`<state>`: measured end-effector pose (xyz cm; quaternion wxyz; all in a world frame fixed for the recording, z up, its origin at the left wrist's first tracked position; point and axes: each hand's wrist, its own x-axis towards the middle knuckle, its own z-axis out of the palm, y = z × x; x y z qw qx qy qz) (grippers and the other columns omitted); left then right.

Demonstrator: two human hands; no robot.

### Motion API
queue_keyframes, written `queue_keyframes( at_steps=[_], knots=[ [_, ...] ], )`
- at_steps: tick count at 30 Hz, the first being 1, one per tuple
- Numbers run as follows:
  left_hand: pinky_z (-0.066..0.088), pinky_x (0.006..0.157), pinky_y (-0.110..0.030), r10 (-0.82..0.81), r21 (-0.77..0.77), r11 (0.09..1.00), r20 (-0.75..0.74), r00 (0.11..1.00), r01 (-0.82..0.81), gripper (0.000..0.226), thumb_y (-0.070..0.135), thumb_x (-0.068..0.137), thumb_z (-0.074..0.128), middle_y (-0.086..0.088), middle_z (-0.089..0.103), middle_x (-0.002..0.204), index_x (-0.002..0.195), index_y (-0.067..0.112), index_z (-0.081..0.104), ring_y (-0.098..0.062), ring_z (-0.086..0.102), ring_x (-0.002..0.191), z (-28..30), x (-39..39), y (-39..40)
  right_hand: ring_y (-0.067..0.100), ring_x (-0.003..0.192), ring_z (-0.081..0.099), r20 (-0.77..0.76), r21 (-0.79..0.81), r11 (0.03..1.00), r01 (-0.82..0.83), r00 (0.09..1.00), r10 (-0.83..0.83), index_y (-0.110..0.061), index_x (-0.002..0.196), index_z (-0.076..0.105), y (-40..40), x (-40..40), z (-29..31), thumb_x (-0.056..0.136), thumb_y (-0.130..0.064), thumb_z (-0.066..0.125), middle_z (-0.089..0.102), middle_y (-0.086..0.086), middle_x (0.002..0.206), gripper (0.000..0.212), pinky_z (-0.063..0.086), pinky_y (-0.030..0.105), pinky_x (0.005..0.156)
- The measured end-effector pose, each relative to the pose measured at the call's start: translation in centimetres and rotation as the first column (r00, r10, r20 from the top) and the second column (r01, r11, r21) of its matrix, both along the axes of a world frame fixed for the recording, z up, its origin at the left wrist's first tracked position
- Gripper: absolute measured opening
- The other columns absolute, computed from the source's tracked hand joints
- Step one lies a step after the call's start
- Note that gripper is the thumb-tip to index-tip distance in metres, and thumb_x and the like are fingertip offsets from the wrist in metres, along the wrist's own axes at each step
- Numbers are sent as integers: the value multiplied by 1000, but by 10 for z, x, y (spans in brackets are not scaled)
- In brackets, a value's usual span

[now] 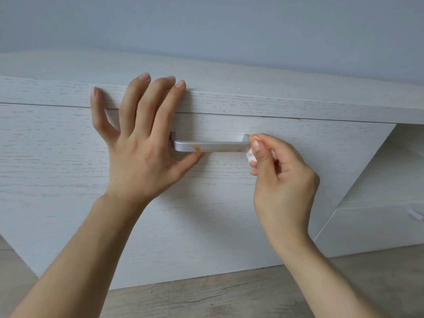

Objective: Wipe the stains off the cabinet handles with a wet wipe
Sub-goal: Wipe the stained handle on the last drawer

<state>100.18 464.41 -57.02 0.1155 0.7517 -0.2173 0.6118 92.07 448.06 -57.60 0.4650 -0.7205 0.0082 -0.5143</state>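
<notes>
A silver bar handle [220, 146] sits on the pale wood-grain cabinet front [68, 168]. Orange stains [197, 148] smear its front face. My left hand [142, 143] lies flat and spread against the cabinet, fingertips over the top edge, thumb tucked under the handle's left end. My right hand [280, 171] pinches a small crumpled white wet wipe [250, 156] against the handle's right end; the wipe is mostly hidden by my fingers, and an orange tint shows at my fingertip.
The cabinet top [275, 88] runs across below a grey wall [229, 26]. To the right is an open recess and a lower drawer front with another handle [415, 214]. Wood-look floor [229, 299] lies below.
</notes>
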Motion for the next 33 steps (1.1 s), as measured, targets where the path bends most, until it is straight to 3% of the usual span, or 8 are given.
queue_keyframes(
  at_steps=[2,5,10,15,19,24,29,33],
  knots=[
    [2,106,-57,2,1,1000,-2,1000,-2,81,65,82,55,-8,47,138,141,11,40,-24,27,137,0,0,1,6,65,63,-18,105,993,-45,999,47,-20,94,69,-1,1,2,92,-17,59,68,-1,79,11,48,17,65],
    [2,106,-57,5,6,1000,0,1000,-5,82,65,82,56,-8,47,139,141,11,40,-24,27,137,0,0,0,5,67,64,5,80,995,-52,999,52,-20,100,69,6,0,0,92,-17,58,66,-1,87,14,46,10,66],
    [3,106,-58,7,11,1000,4,1000,-7,82,64,81,56,-8,46,139,141,11,40,-24,27,137,-1,0,0,14,76,66,65,-30,999,22,998,-20,-10,101,71,7,-3,-2,89,-16,59,65,1,88,18,55,36,72],
    [2,106,-58,6,16,1000,8,1000,-6,82,64,82,56,-8,46,140,141,10,39,-25,27,137,-1,-1,2,1,74,53,133,-186,976,112,987,-88,-6,98,71,9,-8,-6,86,-10,64,62,3,84,15,41,6,71],
    [3,105,-58,-5,37,999,4,1000,5,81,65,84,53,-8,44,142,142,10,39,-26,28,138,1,-1,4,5,71,53,140,-128,984,124,985,-106,-6,97,70,11,-4,-7,86,-12,63,63,6,84,14,42,8,70],
    [5,106,-59,-18,106,994,21,1000,15,80,62,86,54,-9,38,148,144,10,36,-28,25,140,-1,0,12,3,71,48,150,-182,971,156,980,-129,-3,96,70,9,-2,-8,85,-8,64,59,6,82,13,40,8,70],
    [2,114,-49,-9,148,989,46,999,2,79,61,87,55,-7,34,151,145,12,35,-28,23,142,-3,3,25,6,70,52,200,-278,940,195,970,-142,0,97,70,10,-3,-10,83,-2,67,61,11,82,14,39,7,72],
    [2,114,-48,-4,152,988,55,998,-4,79,61,87,56,-8,34,151,144,11,36,-28,22,142,-4,5,27,6,72,53,210,-267,945,189,968,-135,1,97,70,8,-2,-10,82,1,68,58,12,81,15,42,8,74]
  ],
)
